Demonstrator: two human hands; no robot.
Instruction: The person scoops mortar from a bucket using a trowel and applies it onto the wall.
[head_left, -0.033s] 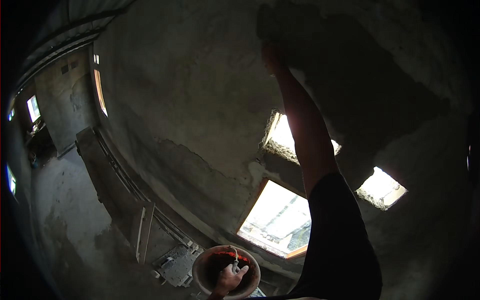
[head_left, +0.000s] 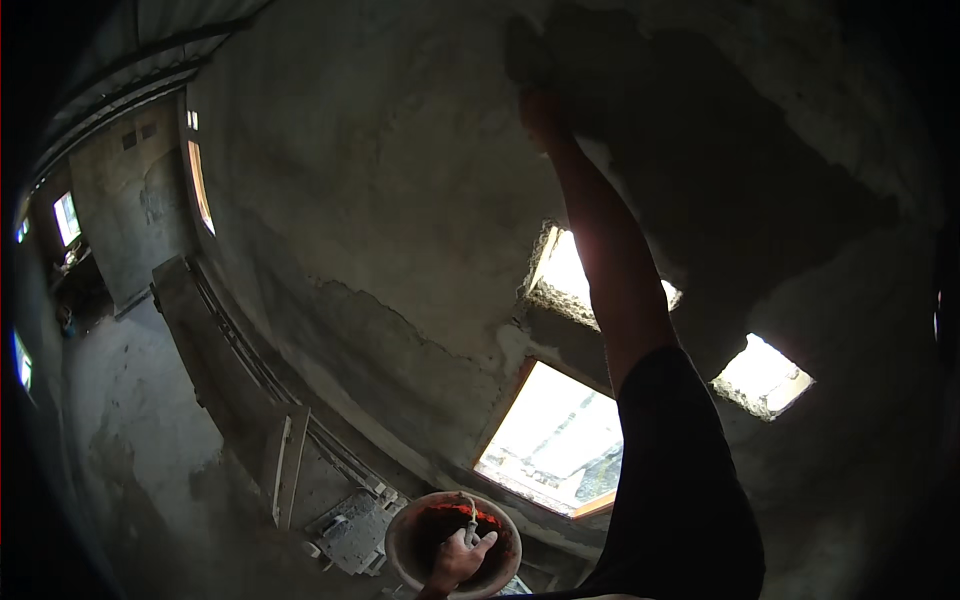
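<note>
My right arm (head_left: 625, 270), in a black sleeve, stretches up across the grey wall (head_left: 400, 200). At its end my right hand (head_left: 543, 118) is closed, deep in shadow. Just past the fingers a dark flat plastering tool (head_left: 524, 52) lies against the wall; its outline is hard to make out. To its right spreads a darker, damp-looking plaster patch (head_left: 720, 150). Low in view, my left hand (head_left: 458, 560) is closed round the handle (head_left: 472, 512) of a round bucket (head_left: 402, 535). Reddish orange shows inside the bucket, and its bottom is too dark to read.
An orange-framed window (head_left: 550, 435) opens low in the wall, with two rough-edged holes, one (head_left: 762, 378) right of my arm. Long boards (head_left: 215, 350) run along the wall's foot on the left. A mortar-splashed grey slab (head_left: 355, 530) stands beside the bucket.
My right hand and the dark flat tool have shifted slightly left along the wall. The left hand and bucket look the same.
</note>
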